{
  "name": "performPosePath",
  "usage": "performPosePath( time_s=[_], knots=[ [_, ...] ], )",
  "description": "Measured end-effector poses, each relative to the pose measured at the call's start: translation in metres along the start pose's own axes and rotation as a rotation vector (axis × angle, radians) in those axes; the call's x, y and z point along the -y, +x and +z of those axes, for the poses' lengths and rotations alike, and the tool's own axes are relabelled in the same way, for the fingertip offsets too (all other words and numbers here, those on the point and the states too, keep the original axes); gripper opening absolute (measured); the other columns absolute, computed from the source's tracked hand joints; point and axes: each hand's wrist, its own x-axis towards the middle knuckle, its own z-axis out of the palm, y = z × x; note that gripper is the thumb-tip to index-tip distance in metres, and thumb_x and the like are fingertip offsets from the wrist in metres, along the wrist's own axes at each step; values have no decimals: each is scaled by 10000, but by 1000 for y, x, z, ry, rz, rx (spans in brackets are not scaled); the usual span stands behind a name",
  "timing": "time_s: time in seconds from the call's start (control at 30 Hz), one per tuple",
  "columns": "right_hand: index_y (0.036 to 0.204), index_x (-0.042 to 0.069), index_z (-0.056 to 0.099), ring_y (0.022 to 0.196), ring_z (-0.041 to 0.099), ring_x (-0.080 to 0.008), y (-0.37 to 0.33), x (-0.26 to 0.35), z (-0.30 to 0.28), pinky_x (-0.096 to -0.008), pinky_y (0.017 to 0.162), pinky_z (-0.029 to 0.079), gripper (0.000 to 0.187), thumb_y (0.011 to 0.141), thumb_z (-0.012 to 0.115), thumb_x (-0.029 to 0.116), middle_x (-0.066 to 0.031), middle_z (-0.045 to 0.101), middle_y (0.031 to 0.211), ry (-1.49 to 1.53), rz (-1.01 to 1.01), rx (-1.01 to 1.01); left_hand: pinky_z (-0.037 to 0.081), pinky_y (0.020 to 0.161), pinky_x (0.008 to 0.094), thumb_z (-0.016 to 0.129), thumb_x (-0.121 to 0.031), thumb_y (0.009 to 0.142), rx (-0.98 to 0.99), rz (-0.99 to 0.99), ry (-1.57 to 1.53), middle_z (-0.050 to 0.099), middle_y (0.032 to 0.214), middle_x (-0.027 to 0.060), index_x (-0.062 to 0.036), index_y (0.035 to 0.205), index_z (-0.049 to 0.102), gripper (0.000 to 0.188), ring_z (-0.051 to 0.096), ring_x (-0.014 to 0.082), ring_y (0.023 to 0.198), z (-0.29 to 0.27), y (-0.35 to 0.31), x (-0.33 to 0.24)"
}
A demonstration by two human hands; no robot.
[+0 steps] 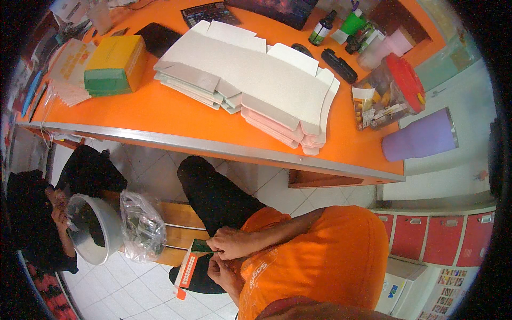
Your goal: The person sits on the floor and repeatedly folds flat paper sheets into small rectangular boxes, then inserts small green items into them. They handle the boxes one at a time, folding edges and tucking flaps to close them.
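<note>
A small carton (188,271) with green, white and orange panels is held low in front of my orange shirt, above my dark-trousered legs. My right hand (233,243) has its fingers closed at the carton's green end (201,246). Just below it, my left hand (222,271) is bent with its fingertips close together at the same end. My fingers partly cover that end, so its flaps are hard to make out. Left of the carton, a clear plastic bag (143,226) with indistinct contents rests on a slatted wooden bench (184,214).
At the left, another person's hand (60,216) touches a white tub (80,253) with dark contents. The orange table (133,114) carries stacked flat cartons (234,64), a yellow-green box (114,66), a red-lidded jar (389,90) and a purple tumbler (421,136). Red lockers (442,237) stand at right.
</note>
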Motion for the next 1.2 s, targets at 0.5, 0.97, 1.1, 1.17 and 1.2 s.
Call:
performPosePath(
  time_s=[0.5,0.97,1.1,1.17,1.2],
  knots=[
    [775,29,718,697,700,-279,-1,3,-13,-377,684,543,81,774,731,109,-142,719,776,252,-90,-154,483,760,248,600,-123,984,50,63,-186,628,989,62,6,1003,594,131,590,125,885,0,7,-20],
    [804,44,734,931,664,-263,-8,35,-25,-360,772,547,84,823,728,126,-110,639,1020,19,-271,-404,447,683,266,613,-65,921,-154,410,57,555,880,19,-26,924,526,96,524,120,805,0,27,-19],
    [818,43,731,946,652,-267,1,35,-19,-346,789,541,103,803,759,141,-130,599,1116,84,-246,-460,515,778,257,584,23,905,13,440,152,648,1018,76,32,1045,595,140,606,131,896,-16,33,-21],
    [810,38,719,948,654,-262,2,34,-21,-342,794,546,124,788,778,145,-134,599,1124,150,-266,-439,525,798,263,579,26,902,64,477,344,653,1044,83,29,1068,597,167,620,141,933,-34,49,-15],
    [796,35,708,957,654,-257,5,33,-26,-340,797,550,140,778,789,148,-131,601,1121,196,-279,-379,529,797,265,581,25,900,50,453,207,655,1047,83,27,1074,600,175,626,145,934,-25,45,-22]
  ],
)
